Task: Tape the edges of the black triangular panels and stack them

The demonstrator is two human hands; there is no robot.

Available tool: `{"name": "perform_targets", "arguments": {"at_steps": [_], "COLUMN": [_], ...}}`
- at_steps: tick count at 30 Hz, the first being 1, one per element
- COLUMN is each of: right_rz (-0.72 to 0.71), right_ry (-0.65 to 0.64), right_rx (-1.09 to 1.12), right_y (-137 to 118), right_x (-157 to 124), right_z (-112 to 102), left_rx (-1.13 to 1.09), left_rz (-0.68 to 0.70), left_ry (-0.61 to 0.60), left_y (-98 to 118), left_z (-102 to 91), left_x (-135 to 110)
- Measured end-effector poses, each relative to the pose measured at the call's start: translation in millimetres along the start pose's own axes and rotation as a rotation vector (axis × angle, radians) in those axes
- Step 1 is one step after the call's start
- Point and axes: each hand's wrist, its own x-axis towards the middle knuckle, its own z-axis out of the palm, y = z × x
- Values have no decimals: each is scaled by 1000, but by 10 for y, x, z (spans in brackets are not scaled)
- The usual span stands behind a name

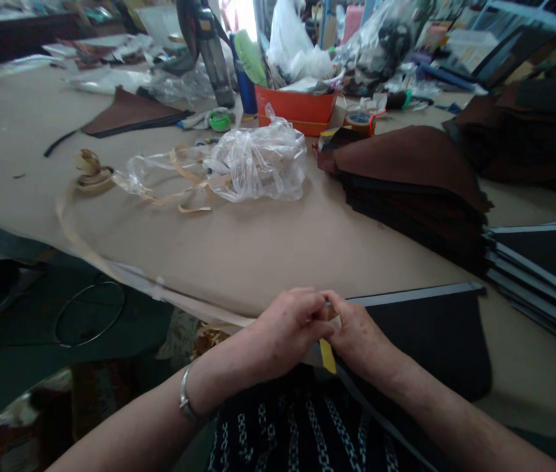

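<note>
My left hand (290, 328), with a silver bangle at the wrist, and my right hand (359, 334) meet at the table's near edge, fingers closed in a pinch. A long beige tape (79, 239) runs from its roll (94, 178) along the edge into my left hand. Between the hands a short yellow strip (328, 357) hangs down. A black fabric panel (430, 337) with a grey band along its top edge lies under my right hand, and its band reaches the fingers. My fingers hide the exact point of the grip.
A crumpled clear plastic bag (263, 160) lies mid-table. Stacked brown and black panels (406, 164) and grey-edged black panels (543, 275) stand at right. Behind are an orange box (297, 111), a dark bottle (214, 65) and a brown piece (125, 111).
</note>
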Motion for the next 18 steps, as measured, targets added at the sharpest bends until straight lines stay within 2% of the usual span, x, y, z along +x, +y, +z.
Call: {"name": "perform_targets", "arguments": {"at_steps": [2,5,8,11,14,16,18], "right_rz": [-4,50,146,223,290,393,502], "right_ry": [11,13,75,247,407,504,534], "right_rx": [110,333,539,707,687,603,613], "right_y": [40,196,484,863,1225,1391,1470], "right_x": [-50,-259,-673,-1197,-1636,-1811,-1878], "right_z": [-73,-345,-705,-942,-943,-828,-661], "left_rx": [-98,-62,-39,41,165,209,210], "left_rz": [-18,-111,-172,-194,-251,-290,-303], "left_ry": [117,229,270,302,361,385,403], "left_y": [-64,-345,-655,-785,-766,-753,-783], "left_z": [-20,-23,30,98,145,168,194], "left_x": [-23,-44,-20,31,81,100,100]}}
